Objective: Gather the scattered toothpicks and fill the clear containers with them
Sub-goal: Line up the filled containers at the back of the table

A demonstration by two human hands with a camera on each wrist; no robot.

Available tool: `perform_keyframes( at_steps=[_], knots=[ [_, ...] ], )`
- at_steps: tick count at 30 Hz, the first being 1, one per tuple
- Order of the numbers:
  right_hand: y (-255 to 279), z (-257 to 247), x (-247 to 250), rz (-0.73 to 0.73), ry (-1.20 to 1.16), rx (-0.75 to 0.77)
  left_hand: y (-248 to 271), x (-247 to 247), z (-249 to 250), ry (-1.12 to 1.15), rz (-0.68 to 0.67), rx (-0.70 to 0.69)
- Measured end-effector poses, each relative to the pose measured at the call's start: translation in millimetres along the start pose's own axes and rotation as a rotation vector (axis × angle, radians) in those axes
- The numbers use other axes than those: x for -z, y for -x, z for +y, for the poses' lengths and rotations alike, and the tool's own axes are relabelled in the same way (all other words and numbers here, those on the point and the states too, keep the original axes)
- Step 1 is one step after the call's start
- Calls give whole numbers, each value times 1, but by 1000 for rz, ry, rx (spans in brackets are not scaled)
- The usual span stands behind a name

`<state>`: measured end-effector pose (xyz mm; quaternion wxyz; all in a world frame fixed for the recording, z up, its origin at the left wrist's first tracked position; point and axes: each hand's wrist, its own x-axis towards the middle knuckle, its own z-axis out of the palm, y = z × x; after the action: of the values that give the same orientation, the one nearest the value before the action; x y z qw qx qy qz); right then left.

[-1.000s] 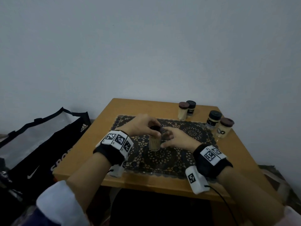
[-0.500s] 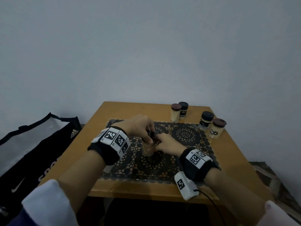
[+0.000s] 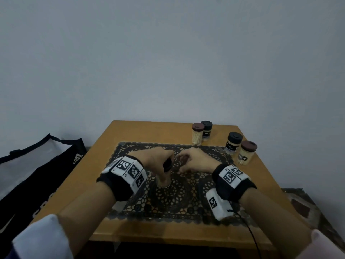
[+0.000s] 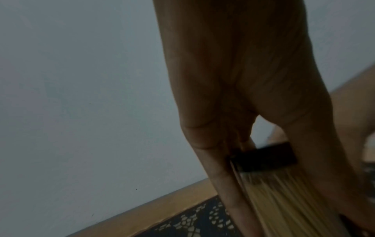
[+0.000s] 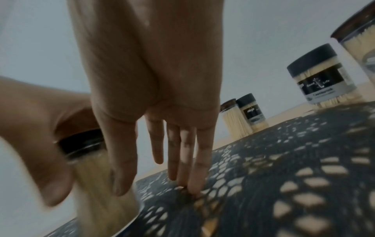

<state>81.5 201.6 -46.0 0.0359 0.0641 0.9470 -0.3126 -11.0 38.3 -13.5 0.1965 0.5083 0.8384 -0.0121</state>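
- Left hand (image 3: 155, 161) grips the toothpick container (image 3: 164, 181) with a dark lid, on the lace mat (image 3: 186, 202).
- Right hand (image 3: 196, 162), just right of it, has straight fingers (image 5: 190, 160) touching the mat.
- Four filled containers (image 3: 197, 135) stand far right.

Five toothpick containers (image 3: 197, 135), one lace mat (image 3: 168, 202), one bag (image 3: 37, 174)

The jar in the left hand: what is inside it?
The jar in the left hand is packed with upright toothpicks under its black lid. The fingers cover part of the wall, so the fill level cannot be judged.
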Motion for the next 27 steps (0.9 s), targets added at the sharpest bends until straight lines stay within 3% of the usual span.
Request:
perform_keyframes(
  at_steps=[4, 6, 9, 13, 16, 23, 25, 27],
  knots=[
    [-24, 20, 35, 402, 328, -88, -9, 22, -16, -7, 25, -6],
    [-40, 29, 52, 524, 543, -120, -15, 37, -32, -3, 92, 35],
    [-63, 44, 69, 422, 857, -195, -26, 57, -72, 60, 238, 122],
    [-87, 52, 80, 382, 1067, -119, -37, 73, -132, 214, 503, 257],
    [-102, 41, 84, 332, 1054, -142, -49, 70, -168, 270, 574, 325],
    [-124, 11, 85, 142, 989, -143, -75, 49, -209, 271, 477, 379],
    [-135, 2, 80, 180, 810, -89, -80, 47, -213, 260, 481, 362],
    [-149, -9, 70, 204, 459, -42, -83, 47, -215, 265, 481, 342]
  ],
)
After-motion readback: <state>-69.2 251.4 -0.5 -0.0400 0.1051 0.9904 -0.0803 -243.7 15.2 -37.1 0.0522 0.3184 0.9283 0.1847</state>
